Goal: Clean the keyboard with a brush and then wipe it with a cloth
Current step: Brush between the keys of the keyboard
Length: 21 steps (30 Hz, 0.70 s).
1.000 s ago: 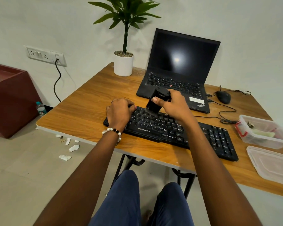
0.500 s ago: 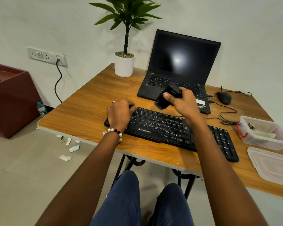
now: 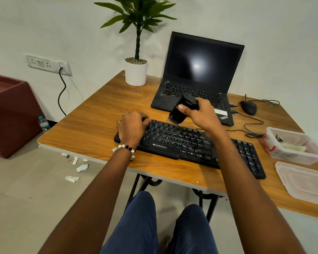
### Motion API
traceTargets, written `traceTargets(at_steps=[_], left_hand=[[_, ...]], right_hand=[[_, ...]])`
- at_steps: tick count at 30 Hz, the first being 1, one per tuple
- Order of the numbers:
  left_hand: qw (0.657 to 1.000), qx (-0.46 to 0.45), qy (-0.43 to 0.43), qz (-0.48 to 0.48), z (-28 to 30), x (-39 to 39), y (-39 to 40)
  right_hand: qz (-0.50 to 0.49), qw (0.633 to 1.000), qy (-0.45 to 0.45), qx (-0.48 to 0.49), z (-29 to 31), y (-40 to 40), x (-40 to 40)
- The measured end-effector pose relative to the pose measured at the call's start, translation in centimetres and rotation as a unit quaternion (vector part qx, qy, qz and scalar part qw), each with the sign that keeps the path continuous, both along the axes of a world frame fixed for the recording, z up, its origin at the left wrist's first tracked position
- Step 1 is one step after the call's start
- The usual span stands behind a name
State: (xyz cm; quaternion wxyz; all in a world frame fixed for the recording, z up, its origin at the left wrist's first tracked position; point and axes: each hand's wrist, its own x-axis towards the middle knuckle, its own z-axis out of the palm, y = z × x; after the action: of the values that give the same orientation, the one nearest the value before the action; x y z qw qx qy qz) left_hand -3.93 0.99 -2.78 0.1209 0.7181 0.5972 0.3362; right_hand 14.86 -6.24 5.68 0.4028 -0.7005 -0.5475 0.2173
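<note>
A black keyboard [image 3: 187, 143] lies along the front of the wooden table [image 3: 92, 132]. My left hand [image 3: 131, 126] grips its left end, fingers curled over the far edge. My right hand [image 3: 200, 113] holds a black brush [image 3: 181, 111] just above the keyboard's far edge, bristles pointing down and to the left. No cloth can be made out for sure; something pale lies in the plastic box [image 3: 294, 145] at the right.
An open black laptop [image 3: 198, 76] stands behind the keyboard, a potted plant [image 3: 136, 70] to its left, a wired mouse [image 3: 249, 107] to its right. A clear lid [image 3: 305, 182] lies near the table's front right edge. Paper scraps [image 3: 75, 167] litter the floor.
My right hand has carried the brush from the keyboard's middle keys up and back to the far edge, near the laptop. My left hand has stayed on the keyboard's left end.
</note>
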Motion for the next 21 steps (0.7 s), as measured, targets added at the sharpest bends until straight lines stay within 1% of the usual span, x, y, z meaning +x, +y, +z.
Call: traceTargets(at_steps=[1, 2, 4, 5, 6, 7, 8, 9, 10, 11, 12, 13, 15, 17, 18, 20, 21], left_hand=[[1.000, 0.001, 0.001, 0.001, 0.0, 0.0, -0.1], [1.000, 0.002, 0.004, 0.001, 0.1, 0.0, -0.1], [1.000, 0.000, 0.008, 0.001, 0.2, 0.0, -0.2], [1.000, -0.001, 0.006, 0.001, 0.2, 0.0, -0.2], [1.000, -0.003, 0.003, 0.002, 0.2, 0.0, -0.2], [1.000, -0.003, 0.003, 0.002, 0.2, 0.0, -0.1], [1.000, -0.003, 0.004, 0.002, 0.1, 0.0, -0.1], [1.000, -0.002, 0.004, 0.003, 0.1, 0.0, -0.1], [1.000, -0.002, 0.005, 0.004, 0.1, 0.1, -0.1], [1.000, -0.002, 0.005, 0.006, 0.1, 0.1, -0.1], [1.000, -0.003, 0.007, 0.007, 0.1, 0.0, -0.2], [1.000, -0.005, 0.008, 0.007, 0.2, 0.0, -0.2], [1.000, -0.007, 0.007, 0.007, 0.3, 0.0, -0.3], [1.000, -0.007, 0.006, 0.006, 0.4, 0.0, -0.4], [1.000, -0.007, 0.005, 0.005, 0.4, 0.0, -0.4], [1.000, -0.006, 0.005, 0.004, 0.5, 0.0, -0.5], [1.000, -0.007, 0.005, 0.003, 0.5, 0.0, -0.5]], right_hand=[[0.017, 0.999, 0.035, 0.006, -0.5, 0.0, -0.4], [0.029, 0.999, 0.039, -0.004, -0.9, -0.1, -0.7], [0.028, 0.999, 0.007, -0.041, -1.2, 0.0, -0.9], [0.011, 0.997, -0.041, -0.061, -1.0, 0.2, -0.8], [-0.011, 0.989, -0.123, -0.086, -0.7, 0.3, -0.8], [-0.034, 0.972, -0.209, -0.099, -0.4, 0.4, -0.7], [-0.052, 0.957, -0.269, -0.096, 0.1, 0.3, -0.9], [-0.054, 0.955, -0.280, -0.078, 0.4, 0.2, -1.0], [-0.037, 0.968, -0.242, -0.055, 0.7, 0.1, -1.2], [-0.011, 0.986, -0.164, -0.026, 0.8, 0.0, -1.6], [0.015, 0.997, -0.081, -0.009, 0.7, -0.3, -2.0], [0.040, 0.999, -0.017, 0.002, 0.5, -0.7, -2.6], [0.061, 0.997, 0.043, 0.000, -0.6, -0.9, -3.2], [0.062, 0.997, 0.051, -0.014, -1.5, -1.0, -3.3], [0.060, 0.997, 0.038, -0.026, -1.4, -1.1, -3.1], [0.054, 0.997, -0.013, -0.058, -0.7, -1.3, -2.5], [0.049, 0.994, -0.056, -0.076, -0.3, -1.3, -2.1]])
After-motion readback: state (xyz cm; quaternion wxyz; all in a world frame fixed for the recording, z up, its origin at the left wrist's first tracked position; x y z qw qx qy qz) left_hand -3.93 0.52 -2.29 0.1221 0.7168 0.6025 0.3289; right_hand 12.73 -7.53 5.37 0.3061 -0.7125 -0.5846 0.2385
